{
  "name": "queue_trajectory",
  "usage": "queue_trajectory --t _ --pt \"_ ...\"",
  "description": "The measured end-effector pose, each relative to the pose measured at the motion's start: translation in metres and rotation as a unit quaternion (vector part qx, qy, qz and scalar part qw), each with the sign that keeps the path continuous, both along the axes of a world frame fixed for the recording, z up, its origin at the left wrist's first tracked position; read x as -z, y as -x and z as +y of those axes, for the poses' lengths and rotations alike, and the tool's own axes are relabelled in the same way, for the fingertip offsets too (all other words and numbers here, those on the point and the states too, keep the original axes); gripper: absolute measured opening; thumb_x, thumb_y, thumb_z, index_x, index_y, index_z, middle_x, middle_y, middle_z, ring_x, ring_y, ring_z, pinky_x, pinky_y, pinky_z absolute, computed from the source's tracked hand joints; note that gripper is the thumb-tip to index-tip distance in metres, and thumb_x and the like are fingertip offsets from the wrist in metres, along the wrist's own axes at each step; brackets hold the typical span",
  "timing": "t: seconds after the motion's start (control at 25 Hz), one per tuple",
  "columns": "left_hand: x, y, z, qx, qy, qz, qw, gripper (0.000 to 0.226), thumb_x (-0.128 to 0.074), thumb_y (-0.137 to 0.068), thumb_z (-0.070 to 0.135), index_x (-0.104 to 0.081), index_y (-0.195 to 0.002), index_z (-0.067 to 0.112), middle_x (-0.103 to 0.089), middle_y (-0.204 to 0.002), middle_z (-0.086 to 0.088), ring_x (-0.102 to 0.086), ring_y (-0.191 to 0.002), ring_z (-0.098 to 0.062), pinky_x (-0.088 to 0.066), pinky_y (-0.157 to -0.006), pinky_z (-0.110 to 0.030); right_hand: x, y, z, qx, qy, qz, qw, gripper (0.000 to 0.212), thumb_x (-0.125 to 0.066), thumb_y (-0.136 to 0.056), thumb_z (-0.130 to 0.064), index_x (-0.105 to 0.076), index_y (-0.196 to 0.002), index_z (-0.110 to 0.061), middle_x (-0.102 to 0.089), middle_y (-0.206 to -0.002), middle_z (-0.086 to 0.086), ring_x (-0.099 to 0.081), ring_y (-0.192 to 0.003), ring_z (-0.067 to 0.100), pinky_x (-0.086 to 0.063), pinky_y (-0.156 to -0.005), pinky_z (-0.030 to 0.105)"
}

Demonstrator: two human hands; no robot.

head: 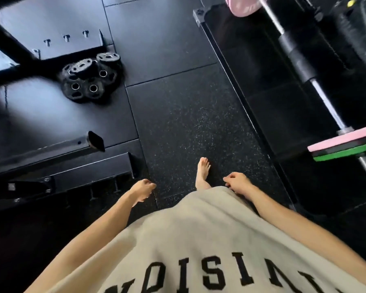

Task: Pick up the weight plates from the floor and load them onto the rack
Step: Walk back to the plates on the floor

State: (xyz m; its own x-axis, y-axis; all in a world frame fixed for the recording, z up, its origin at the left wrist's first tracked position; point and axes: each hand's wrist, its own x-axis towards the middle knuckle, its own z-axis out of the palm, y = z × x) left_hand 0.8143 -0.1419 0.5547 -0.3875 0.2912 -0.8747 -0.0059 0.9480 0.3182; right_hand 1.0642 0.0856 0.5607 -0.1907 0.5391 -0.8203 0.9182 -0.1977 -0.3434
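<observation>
— Up in the upper left of the frame, that is where the weight plates (pixel 90 78) lie: a small heap of black discs on the floor (pixel 188 115), overlapping one another, just beside the bolted foot of a black frame (pixel 70 44).

— And your hands?

— Both at the bottom centre, hanging at my sides. My left hand (pixel 143 190) holds nothing, fingers loosely curled. My right hand (pixel 238 182) is the same, slack and holding nothing. Neither is near the plates; they are well apart from the heap.

— So which step are you on?

— The approach, I judge. Nothing is lifted yet. My bare foot (pixel 202 172) is on the speckled mat, pointing up the frame.

— What does the next move call for?

— Going toward the upper left, bending down, and gripping one disc off the top of the heap, likely through its cut-out holes. They overlap, so I should take a top one first or the others may slide.

— And the rack?

— I cannot tell which black frame is the one meant. At the right edge there is only a barbell (pixel 317 85) carrying pink and green plates (pixel 344 144).
</observation>
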Motion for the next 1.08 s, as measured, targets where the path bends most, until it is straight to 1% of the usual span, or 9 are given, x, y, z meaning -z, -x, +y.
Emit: queue_trajectory --t 0.08,0.16,0.24,0.32,0.4,0.52,0.68,0.92,1.08 --pt "-0.005 0.026 0.030 -0.047 0.013 0.020 0.999 0.030 -0.051 -0.098 0.029 -0.061 -0.117 0.007 -0.062 -0.099 -0.015 -0.053 -0.078 -0.023 -0.040 -0.057 -0.026 -0.004 0.049 0.052 -0.068 0.006 -0.007 0.998 0.017 -0.062 -0.093 -0.025 -0.061 -0.077 -0.020 -0.066 -0.077 0.000 -0.060 -0.078 0.018 -0.046 -0.069 0.030" --pt "-0.011 0.052 0.056 -0.073 0.015 0.046 0.996 0.033 -0.054 -0.097 0.031 -0.063 -0.118 0.008 -0.065 -0.115 -0.015 -0.059 -0.092 -0.026 -0.048 -0.071 -0.032 -0.012 0.098 0.101 -0.124 0.012 -0.008 0.992 0.016 -0.061 -0.094 -0.027 -0.060 -0.078 -0.023 -0.066 -0.081 -0.001 -0.062 -0.083 0.019 -0.048 -0.077 0.033" --pt "-0.014 0.081 0.077 -0.097 0.017 0.092 0.991 0.032 -0.054 -0.097 0.031 -0.064 -0.120 0.011 -0.064 -0.125 -0.012 -0.059 -0.111 -0.028 -0.045 -0.091 -0.034 -0.019 0.148 0.143 -0.175 0.006 -0.010 0.984 0.015 -0.059 -0.096 -0.028 -0.059 -0.082 -0.022 -0.066 -0.085 0.001 -0.062 -0.085 0.019 -0.049 -0.076 0.034" --pt "-0.012 0.108 0.095 -0.149 0.018 0.102 0.983 0.032 -0.054 -0.097 0.030 -0.064 -0.120 0.010 -0.063 -0.128 -0.012 -0.056 -0.118 -0.029 -0.042 -0.097 -0.033 -0.023 0.203 0.178 -0.221 0.013 -0.010 0.975 0.014 -0.057 -0.097 -0.028 -0.060 -0.087 -0.018 -0.066 -0.087 0.003 -0.061 -0.082 0.019 -0.048 -0.068 0.031" --pt "-0.004 0.138 0.111 -0.186 0.033 0.089 0.978 0.032 -0.054 -0.098 0.030 -0.063 -0.120 0.009 -0.062 -0.128 -0.013 -0.056 -0.118 -0.029 -0.042 -0.096 -0.034 -0.022 0.260 0.206 -0.266 0.023 -0.020 0.964 0.014 -0.056 -0.098 -0.028 -0.061 -0.096 -0.015 -0.066 -0.092 0.006 -0.060 -0.081 0.019 -0.048 -0.065 0.030" --pt "0.016 0.197 0.129 -0.216 0.042 0.063 0.974 0.034 -0.053 -0.098 0.032 -0.062 -0.121 0.008 -0.062 -0.127 -0.013 -0.057 -0.115 -0.030 -0.046 -0.094 -0.035 -0.015 0.345 0.232 -0.318 0.023 -0.031 0.947 0.016 -0.054 -0.099 -0.028 -0.060 -0.106 -0.015 -0.066 -0.101 0.008 -0.061 -0.087 0.020 -0.050 -0.070 0.031" --pt "0.021 0.308 0.142 -0.247 0.029 0.051 0.967 0.032 -0.054 -0.097 0.033 -0.064 -0.117 0.010 -0.064 -0.126 -0.011 -0.058 -0.116 -0.030 -0.045 -0.097 -0.035 -0.013 0.471 0.255 -0.360 0.008 -0.033 0.932 0.017 -0.055 -0.098 -0.028 -0.061 -0.105 -0.014 -0.067 -0.101 0.007 -0.062 -0.088 0.021 -0.050 -0.068 0.030" --pt "0.001 0.456 0.148 -0.345 0.002 0.037 0.938 0.026 -0.053 -0.097 0.032 -0.061 -0.111 0.011 -0.065 -0.104 -0.010 -0.060 -0.088 -0.027 -0.046 -0.070 -0.032 -0.024 0.657 0.267 -0.407 -0.012 0.004 0.913 0.017 -0.058 -0.097 -0.028 -0.063 -0.102 -0.013 -0.067 -0.097 0.008 -0.058 -0.078 0.018 -0.046 -0.059 0.026" --pt "0.002 0.536 0.153 -0.410 0.002 0.016 0.912 0.021 -0.051 -0.098 0.027 -0.059 -0.110 0.012 -0.062 -0.098 -0.010 -0.055 -0.084 -0.024 -0.044 -0.069 -0.033 -0.012 0.772 0.276 -0.444 0.003 -0.001 0.896 0.014 -0.057 -0.097 -0.028 -0.063 -0.101 -0.015 -0.068 -0.097 0.009 -0.059 -0.078 0.019 -0.047 -0.059 0.028"
